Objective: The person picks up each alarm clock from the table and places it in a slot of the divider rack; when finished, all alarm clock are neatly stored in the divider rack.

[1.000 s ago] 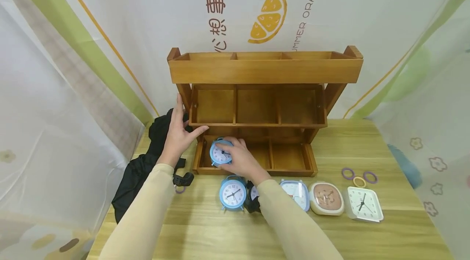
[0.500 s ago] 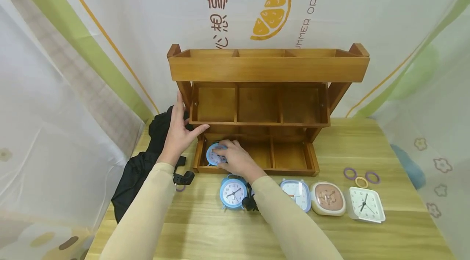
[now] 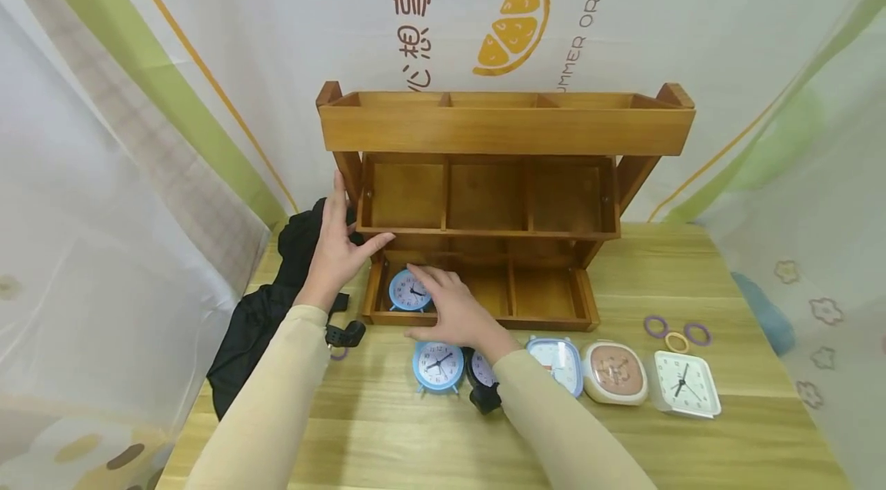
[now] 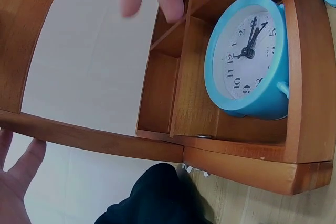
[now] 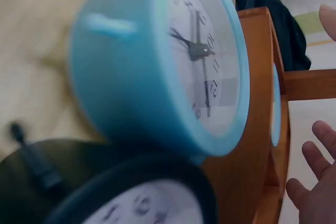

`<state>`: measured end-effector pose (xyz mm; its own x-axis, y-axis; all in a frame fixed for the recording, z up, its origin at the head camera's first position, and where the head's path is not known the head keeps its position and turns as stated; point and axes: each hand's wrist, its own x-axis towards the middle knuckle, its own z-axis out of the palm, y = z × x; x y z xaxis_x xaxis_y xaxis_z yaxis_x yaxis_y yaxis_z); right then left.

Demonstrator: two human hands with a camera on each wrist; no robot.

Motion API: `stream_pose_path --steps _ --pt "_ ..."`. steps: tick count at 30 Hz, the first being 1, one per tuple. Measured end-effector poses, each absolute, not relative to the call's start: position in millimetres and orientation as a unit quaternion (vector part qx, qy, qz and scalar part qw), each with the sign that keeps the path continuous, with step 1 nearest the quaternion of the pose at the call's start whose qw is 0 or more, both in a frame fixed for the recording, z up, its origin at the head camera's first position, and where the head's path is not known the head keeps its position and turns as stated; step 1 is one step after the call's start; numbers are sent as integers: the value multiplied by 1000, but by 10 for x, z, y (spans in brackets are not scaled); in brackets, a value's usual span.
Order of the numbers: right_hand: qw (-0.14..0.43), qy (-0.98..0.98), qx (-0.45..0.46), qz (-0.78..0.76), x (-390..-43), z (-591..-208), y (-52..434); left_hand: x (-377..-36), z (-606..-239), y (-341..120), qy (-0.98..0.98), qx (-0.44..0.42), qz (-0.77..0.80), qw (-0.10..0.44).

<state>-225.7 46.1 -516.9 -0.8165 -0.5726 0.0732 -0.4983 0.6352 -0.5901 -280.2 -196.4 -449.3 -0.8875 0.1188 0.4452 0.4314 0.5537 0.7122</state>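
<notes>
A round blue alarm clock [image 3: 410,291] sits in the left compartment of the wooden shelf's bottom tier; the left wrist view shows that blue clock [image 4: 247,56] inside the wooden walls. My right hand [image 3: 453,309] hovers just right of it, fingers spread and holding nothing. Below that hand, on the table, stands a second blue alarm clock [image 3: 439,367], with a black alarm clock [image 3: 481,368] beside it. My left hand [image 3: 335,251] is at the left side of the wooden shelf [image 3: 505,132], thumb and fingers stretched out along its upright.
Right on the table are a pale blue square clock [image 3: 557,365], a cream-and-brown clock [image 3: 615,373] and a white square clock [image 3: 687,384]. Behind them lie purple and yellow rings [image 3: 677,342]. Black cloth [image 3: 266,313] lies left of the shelf.
My right hand has set the blue alarm clock farther left in the bottom compartment, let go of it and drawn back to the right. The left hand has stayed in place.
</notes>
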Motion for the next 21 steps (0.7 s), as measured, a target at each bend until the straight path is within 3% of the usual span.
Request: stream_pose_path --steps 14,21 --pt "14 945 -307 -115 -1526 -5237 622 -2795 -4447 -1983 -867 -169 -438 169" --pt "43 950 -288 -115 -1364 -5318 646 -2787 -4472 -2008 -870 -160 -437 160"
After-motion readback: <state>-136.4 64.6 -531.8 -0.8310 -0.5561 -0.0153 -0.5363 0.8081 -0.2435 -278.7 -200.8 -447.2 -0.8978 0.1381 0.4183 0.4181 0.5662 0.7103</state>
